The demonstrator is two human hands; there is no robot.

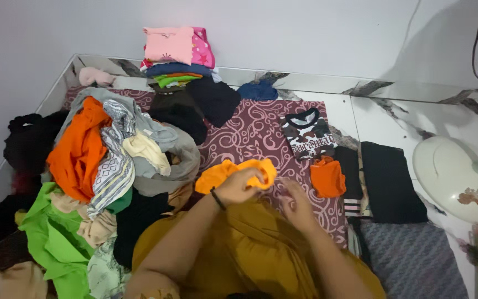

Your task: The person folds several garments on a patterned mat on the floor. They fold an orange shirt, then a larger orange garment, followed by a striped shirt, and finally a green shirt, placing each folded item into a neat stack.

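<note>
Orange-yellow cloth [238, 172], soft, light and floppy, lies bunched on our lap over the patterned mat [255, 133]; our left hand [240, 186] clenches its middle, though an edge would serve better; our right hand [296, 206] hovers beside it, fingers loose, holding nothing.

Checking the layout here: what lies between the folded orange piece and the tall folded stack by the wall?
In the head view, a folded camouflage shirt on the patterned maroon mat lies between the folded orange piece and the tall folded stack.

L hand [243, 185] fingers clenched; R hand [296, 204] open, lower.
</note>
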